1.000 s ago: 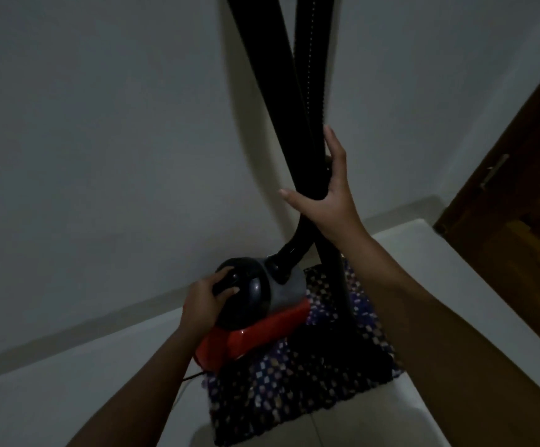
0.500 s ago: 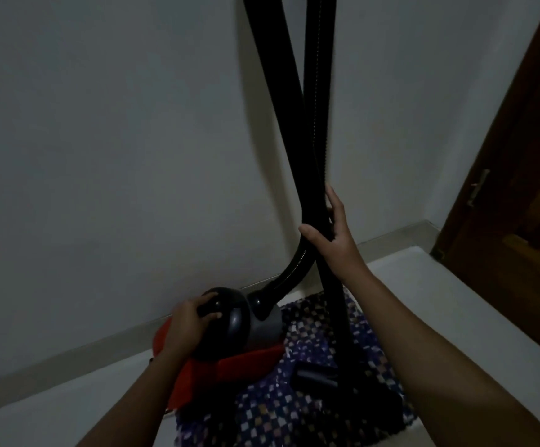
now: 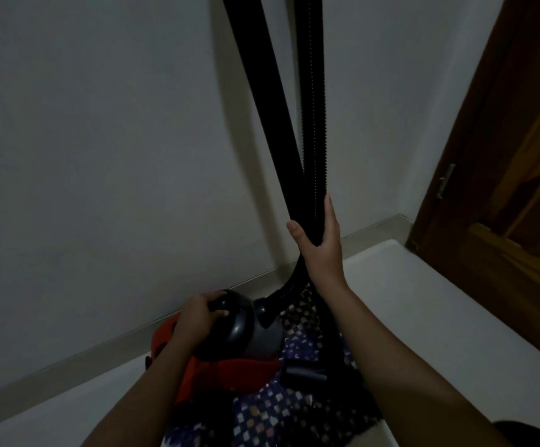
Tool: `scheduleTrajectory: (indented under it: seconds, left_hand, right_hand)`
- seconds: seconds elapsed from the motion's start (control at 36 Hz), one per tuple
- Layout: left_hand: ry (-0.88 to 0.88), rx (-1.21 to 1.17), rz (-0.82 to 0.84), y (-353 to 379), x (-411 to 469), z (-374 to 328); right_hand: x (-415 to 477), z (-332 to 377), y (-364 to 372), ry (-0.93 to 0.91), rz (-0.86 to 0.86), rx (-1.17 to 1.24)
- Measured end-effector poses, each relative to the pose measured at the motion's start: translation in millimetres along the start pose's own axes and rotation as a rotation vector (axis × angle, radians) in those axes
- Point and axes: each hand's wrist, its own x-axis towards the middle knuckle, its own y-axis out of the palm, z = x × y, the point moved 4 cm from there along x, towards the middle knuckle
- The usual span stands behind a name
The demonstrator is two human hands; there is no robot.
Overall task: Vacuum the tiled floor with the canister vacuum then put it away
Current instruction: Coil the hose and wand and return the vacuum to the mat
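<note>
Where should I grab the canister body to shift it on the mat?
Take the canister vacuum by the rounded black handle on its top, coming from above and the left, as the left hand does now. The right side is taken up by the hose socket. The right hand steadies the upright wand and hose.

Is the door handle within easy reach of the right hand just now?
Probably not: the right hand is wrapped around the hose and wand, and the door handle sits well off to its right.
</note>
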Motion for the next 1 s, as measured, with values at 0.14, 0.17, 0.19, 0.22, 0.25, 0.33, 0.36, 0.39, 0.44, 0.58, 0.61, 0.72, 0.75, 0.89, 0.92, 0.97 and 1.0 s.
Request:
scheduleTrajectory:
  seconds: [0.14,0.17,0.19,0.22,0.25,0.33,0.36,0.39,0.44,0.58,0.61,0.72,0.75,0.89,0.92,0.97,1.0]
  left_hand:
    - [-0.019,-0.014,0.019,8,8,-3]
    - [-0.02,-0.012,0.025,9,10,-3]
    - [-0.021,-0.01,0.033,9,11,-3]
    - [-0.02,-0.008,0.042,9,12,-4]
    - [-0.021,-0.008,0.053,9,13,-3]
    - [-0.028,0.015,0.065,8,13,-3]
    - [-0.029,0.013,0.07,8,12,-2]
    - [-0.023,0.004,0.072,9,11,-2]
    - [-0.01,-0.024,0.075,8,8,0]
    - [0.033,-0.051,0.113,3,3,1]
    - [0.049,-0.046,0.12,2,2,0]
    - [0.084,-0.032,0.117,3,2,0]
    - [0.091,-0.026,0.112,4,1,1]
    - [0.134,0.008,0.077,5,2,3]
    - [0.132,0.006,0.08,6,3,4]
    - [0.121,-0.004,0.085,6,4,4]
    - [0.117,-0.004,0.082,6,5,5]
  right_hand:
    - [-7,-1,4,-0.038,-0.054,0.01]
    - [-7,0,5,-0.047,-0.057,0.014]
    - [-7,0,5,-0.053,-0.056,0.021]
    - [-7,0,5,-0.058,-0.049,0.031]
    - [-7,0,6,-0.063,-0.041,0.043]
    - [-7,-3,10,-0.059,-0.032,0.056]
    - [-7,-5,11,-0.062,-0.027,0.06]
    - [-7,-5,12,-0.067,-0.019,0.069]
    - [-9,-3,16,-0.071,0.015,0.097]
    - [-18,4,25,-0.118,0.072,0.14]
    - [-21,7,26,-0.135,0.075,0.153]
    - [-26,16,37,-0.239,0.144,0.161]
    - [-27,16,39,-0.261,0.16,0.16]
    - [-34,19,55,-0.378,0.201,0.166]
    - [-34,18,56,-0.379,0.197,0.166]
    - [-33,16,57,-0.376,0.191,0.162]
    - [-32,15,57,-0.372,0.195,0.164]
